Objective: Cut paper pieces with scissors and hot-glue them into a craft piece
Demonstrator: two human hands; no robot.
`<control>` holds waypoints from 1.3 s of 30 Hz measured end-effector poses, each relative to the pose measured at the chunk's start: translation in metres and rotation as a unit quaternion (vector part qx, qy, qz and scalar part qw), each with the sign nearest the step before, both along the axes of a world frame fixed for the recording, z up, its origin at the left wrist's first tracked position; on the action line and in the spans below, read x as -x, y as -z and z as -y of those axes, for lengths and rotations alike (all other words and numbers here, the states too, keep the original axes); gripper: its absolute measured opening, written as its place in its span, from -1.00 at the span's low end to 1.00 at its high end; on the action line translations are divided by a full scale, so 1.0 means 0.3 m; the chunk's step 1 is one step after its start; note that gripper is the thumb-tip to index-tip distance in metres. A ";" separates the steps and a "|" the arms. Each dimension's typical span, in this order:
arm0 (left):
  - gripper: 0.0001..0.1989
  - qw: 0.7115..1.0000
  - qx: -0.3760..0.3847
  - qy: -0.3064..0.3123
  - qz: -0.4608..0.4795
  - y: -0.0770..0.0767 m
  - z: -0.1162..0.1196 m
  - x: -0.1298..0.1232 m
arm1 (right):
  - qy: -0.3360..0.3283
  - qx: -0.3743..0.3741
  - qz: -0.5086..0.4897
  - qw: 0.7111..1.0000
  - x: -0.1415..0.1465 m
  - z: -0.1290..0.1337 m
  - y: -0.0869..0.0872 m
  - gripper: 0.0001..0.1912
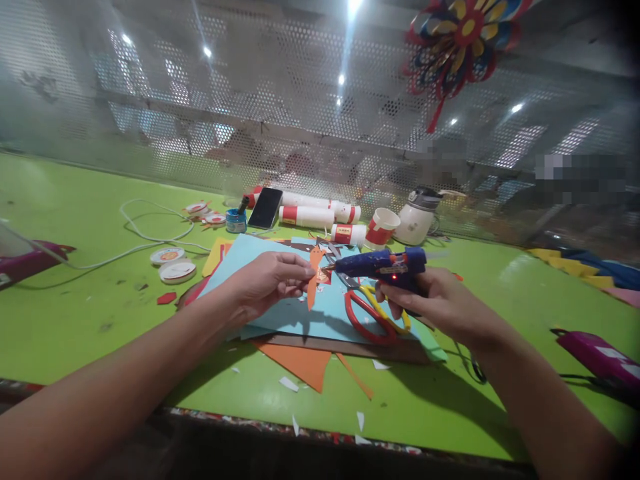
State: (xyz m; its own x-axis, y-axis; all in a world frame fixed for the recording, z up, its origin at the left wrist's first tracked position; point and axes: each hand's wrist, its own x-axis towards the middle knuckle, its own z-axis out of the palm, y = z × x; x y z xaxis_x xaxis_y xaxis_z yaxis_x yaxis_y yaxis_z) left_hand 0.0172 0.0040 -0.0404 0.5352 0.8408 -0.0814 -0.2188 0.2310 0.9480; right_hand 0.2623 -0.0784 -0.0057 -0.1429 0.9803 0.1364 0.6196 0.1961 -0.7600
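Between the fingertips of my left hand is an orange paper cutout, held upright above a stack of coloured paper. My right hand grips a dark blue glue gun with a small red light on its side. The nozzle points left and lies very close to the cutout; whether the two touch, I cannot tell. Below the glue gun rest scissors with a red handle loop and scissors with a yellow handle. Light blue sheets top the stack.
Behind the paper are a phone, a blue jar, white-and-red paper tubes, a paper cup and a white kettle. Round white discs and a white cable lie left. Orange scraps lie in front.
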 end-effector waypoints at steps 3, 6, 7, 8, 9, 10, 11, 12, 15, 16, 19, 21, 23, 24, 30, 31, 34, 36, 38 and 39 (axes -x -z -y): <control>-0.91 1.000 0.006 0.000 0.002 -0.003 0.003 0.002 | -0.008 0.010 -0.004 1.000 -0.007 0.002 0.002 -0.77; -0.92 1.000 0.006 0.002 0.004 -0.003 0.000 0.007 | -0.014 0.026 -0.017 0.999 -0.014 0.005 0.007 -0.84; -0.92 1.000 0.005 0.001 0.004 -0.002 -0.002 0.009 | -0.022 0.030 -0.022 0.999 -0.016 0.007 0.008 -0.85; -0.92 1.000 0.006 -0.002 0.003 -0.001 -0.005 0.012 | -0.037 0.032 -0.027 0.998 -0.017 0.009 0.009 -0.86; -0.92 1.000 0.007 -0.006 0.001 -0.001 -0.008 0.013 | -0.055 0.033 -0.031 0.997 -0.017 0.010 0.008 -0.86; -0.92 1.000 0.008 -0.012 0.000 -0.001 -0.011 0.015 | -0.069 0.034 -0.031 0.997 -0.018 0.012 0.007 -0.86; -0.92 1.000 0.010 -0.017 -0.001 -0.001 -0.013 0.016 | -0.075 0.033 -0.028 0.996 -0.021 0.013 0.004 -0.85; -0.92 1.000 0.010 -0.021 -0.001 -0.002 -0.015 0.017 | -0.072 0.031 -0.024 0.997 -0.025 0.013 0.000 -0.83; -0.91 1.000 0.007 -0.029 0.000 -0.005 -0.017 0.018 | -0.016 0.010 -0.012 1.000 -0.057 0.005 -0.014 -0.76; -0.91 1.000 0.006 -0.031 0.000 -0.005 -0.017 0.018 | 0.007 -0.003 -0.011 1.000 -0.074 -0.003 -0.018 -0.74; -0.91 1.000 -0.006 -0.028 -0.004 -0.002 -0.016 0.016 | 0.100 -0.055 -0.007 0.993 -0.146 -0.044 -0.012 -0.66; -0.90 1.000 -0.013 -0.023 -0.009 0.002 -0.015 0.014 | 0.181 -0.086 0.007 0.980 -0.201 -0.086 0.009 -0.64; -0.90 1.000 -0.018 -0.019 -0.014 0.005 -0.013 0.012 | 0.253 -0.089 0.039 0.963 -0.254 -0.133 0.043 -0.71; -0.90 1.000 -0.020 -0.016 -0.015 0.007 -0.012 0.012 | 0.279 -0.080 0.063 0.955 -0.277 -0.155 0.063 -0.74; -0.88 0.999 -0.035 -0.006 -0.009 0.006 -0.006 0.013 | 0.312 -0.018 0.203 0.928 -0.336 -0.232 0.160 -0.71; -0.87 0.999 -0.036 -0.005 -0.009 0.006 -0.005 0.013 | 0.307 -0.011 0.223 0.925 -0.339 -0.237 0.167 -0.71; -0.83 0.999 -0.036 0.002 -0.003 0.007 -0.002 0.012 | 0.299 0.004 0.271 0.915 -0.359 -0.251 0.178 -0.71; -0.80 0.999 -0.036 0.004 -0.003 0.008 -0.002 0.009 | 0.295 0.010 0.295 0.909 -0.378 -0.261 0.184 -0.71; -0.80 0.999 -0.037 0.002 -0.005 0.009 -0.003 0.008 | 0.288 0.013 0.311 0.906 -0.399 -0.268 0.193 -0.71; -0.80 0.999 -0.038 0.000 -0.006 0.010 -0.004 0.007 | 0.284 0.014 0.316 0.905 -0.408 -0.270 0.197 -0.71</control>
